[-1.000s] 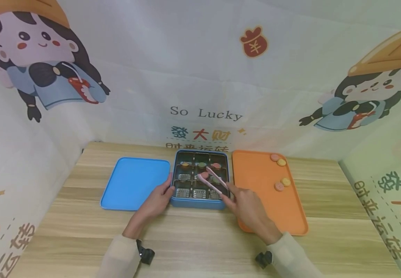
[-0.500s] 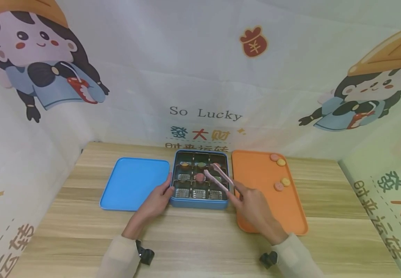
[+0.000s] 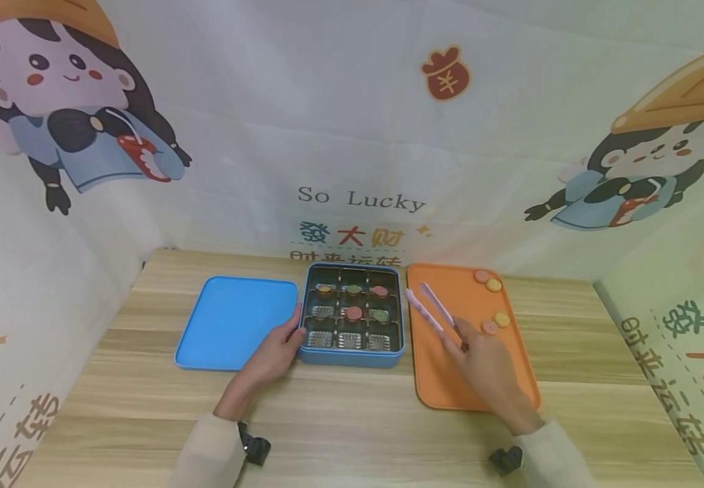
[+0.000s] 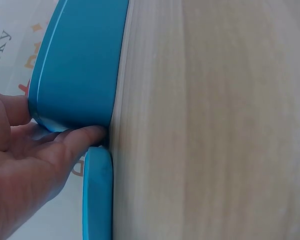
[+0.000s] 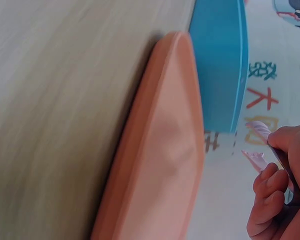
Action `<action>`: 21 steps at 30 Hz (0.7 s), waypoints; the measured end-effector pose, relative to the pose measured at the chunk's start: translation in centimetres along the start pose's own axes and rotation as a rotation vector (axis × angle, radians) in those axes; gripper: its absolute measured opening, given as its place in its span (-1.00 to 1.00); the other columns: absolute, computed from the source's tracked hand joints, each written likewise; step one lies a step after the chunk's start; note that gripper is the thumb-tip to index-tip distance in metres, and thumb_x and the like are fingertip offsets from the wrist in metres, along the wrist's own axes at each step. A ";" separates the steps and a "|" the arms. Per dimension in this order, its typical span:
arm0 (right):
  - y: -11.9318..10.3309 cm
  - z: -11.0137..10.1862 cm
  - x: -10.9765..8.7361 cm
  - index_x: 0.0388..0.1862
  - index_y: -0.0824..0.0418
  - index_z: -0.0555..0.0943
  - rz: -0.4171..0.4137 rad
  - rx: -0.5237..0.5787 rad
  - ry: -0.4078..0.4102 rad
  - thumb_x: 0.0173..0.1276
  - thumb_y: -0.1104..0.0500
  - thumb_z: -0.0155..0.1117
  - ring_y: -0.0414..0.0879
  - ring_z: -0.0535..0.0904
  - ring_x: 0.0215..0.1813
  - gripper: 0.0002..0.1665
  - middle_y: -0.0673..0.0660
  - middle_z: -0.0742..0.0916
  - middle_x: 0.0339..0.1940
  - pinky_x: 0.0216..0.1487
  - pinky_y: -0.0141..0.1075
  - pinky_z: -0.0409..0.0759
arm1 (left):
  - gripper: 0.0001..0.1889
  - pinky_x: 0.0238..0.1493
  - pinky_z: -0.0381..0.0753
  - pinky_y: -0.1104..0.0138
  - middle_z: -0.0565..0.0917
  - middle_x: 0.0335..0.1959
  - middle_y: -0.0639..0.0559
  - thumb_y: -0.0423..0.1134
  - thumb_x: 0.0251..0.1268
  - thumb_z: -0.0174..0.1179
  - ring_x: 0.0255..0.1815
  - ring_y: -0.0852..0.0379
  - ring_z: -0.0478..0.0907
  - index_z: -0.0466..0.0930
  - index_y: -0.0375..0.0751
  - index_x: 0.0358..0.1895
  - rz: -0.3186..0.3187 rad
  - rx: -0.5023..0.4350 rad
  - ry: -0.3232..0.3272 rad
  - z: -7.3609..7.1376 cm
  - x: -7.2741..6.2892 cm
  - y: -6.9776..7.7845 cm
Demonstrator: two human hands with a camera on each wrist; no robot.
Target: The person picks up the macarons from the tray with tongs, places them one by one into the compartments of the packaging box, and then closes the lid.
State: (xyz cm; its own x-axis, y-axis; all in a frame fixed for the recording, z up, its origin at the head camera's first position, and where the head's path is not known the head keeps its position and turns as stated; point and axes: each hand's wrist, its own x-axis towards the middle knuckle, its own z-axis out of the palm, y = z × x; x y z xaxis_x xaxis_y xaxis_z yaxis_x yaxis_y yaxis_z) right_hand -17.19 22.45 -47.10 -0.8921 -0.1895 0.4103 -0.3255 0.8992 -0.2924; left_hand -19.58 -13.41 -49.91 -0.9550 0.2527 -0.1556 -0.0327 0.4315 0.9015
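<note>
Left hand [image 3: 272,352] holds the box [image 3: 352,358], right hand [image 3: 488,362] grips tongs [image 3: 426,314]; only the head view shows discs [image 3: 354,313].

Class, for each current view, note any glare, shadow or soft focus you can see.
Head view: small bright glints on the dark insert inside the blue tin; left wrist view: the tabletop looks soft, its grain smeared; right wrist view: tabletop blurred, dark shadow beside the orange tray.

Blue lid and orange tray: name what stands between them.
The blue box, the left hand touching its left side, as the head view shows.
</note>
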 end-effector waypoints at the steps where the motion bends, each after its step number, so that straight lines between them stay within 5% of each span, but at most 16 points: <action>1: 0.4 -0.2 -0.2 -0.06 0.33 0.64 -0.008 -0.008 0.008 0.31 0.13 0.41 -0.34 0.11 -0.75 -0.67 -0.10 0.35 -0.77 -0.75 -0.49 0.05 | -0.40 0.56 -0.07 0.00 -0.08 0.61 -0.15 -0.19 0.65 -0.26 0.62 -0.10 -0.19 -0.22 -0.17 0.60 0.000 0.000 0.000 0.0 0.0 0.0; 8: 3.0 -1.1 -1.6 -0.12 0.31 0.63 -0.037 -0.036 0.026 0.27 0.21 0.44 -0.43 0.03 -0.78 -0.74 -0.15 0.29 -0.83 -0.77 -0.53 0.03 | -0.39 0.55 -0.05 -0.01 -0.07 0.61 -0.16 -0.20 0.65 -0.25 0.61 -0.11 -0.17 -0.22 -0.19 0.60 0.004 0.007 0.002 -0.1 0.0 0.1; 14: 5.0 -1.9 -3.1 0.09 0.28 0.66 0.003 -0.077 0.001 0.24 0.18 0.46 -0.35 0.07 -0.78 -0.56 -0.12 0.29 -0.84 -0.79 -0.50 0.05 | -0.39 0.55 -0.03 0.00 -0.06 0.60 -0.17 -0.20 0.64 -0.24 0.61 -0.11 -0.15 -0.21 -0.20 0.60 0.005 0.018 0.005 0.0 0.0 0.1; 21: 6.7 -3.0 -4.5 -0.13 0.25 0.64 0.071 -0.137 -0.031 0.29 0.11 0.42 -0.26 0.17 -0.76 -0.72 -0.11 0.33 -0.82 -0.78 -0.42 0.10 | -0.39 0.55 -0.03 -0.02 -0.04 0.60 -0.18 -0.19 0.65 -0.25 0.61 -0.11 -0.15 -0.22 -0.19 0.60 0.000 0.023 0.005 0.0 0.0 0.0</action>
State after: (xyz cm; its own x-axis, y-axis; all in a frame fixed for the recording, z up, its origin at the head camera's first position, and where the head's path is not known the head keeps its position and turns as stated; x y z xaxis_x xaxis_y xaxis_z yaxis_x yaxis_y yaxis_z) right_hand -14.45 30.54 -48.29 -0.9213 -0.1340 0.3649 -0.2175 0.9557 -0.1982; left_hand -19.63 -13.42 -49.91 -0.9563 0.2484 -0.1540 -0.0264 0.4513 0.8920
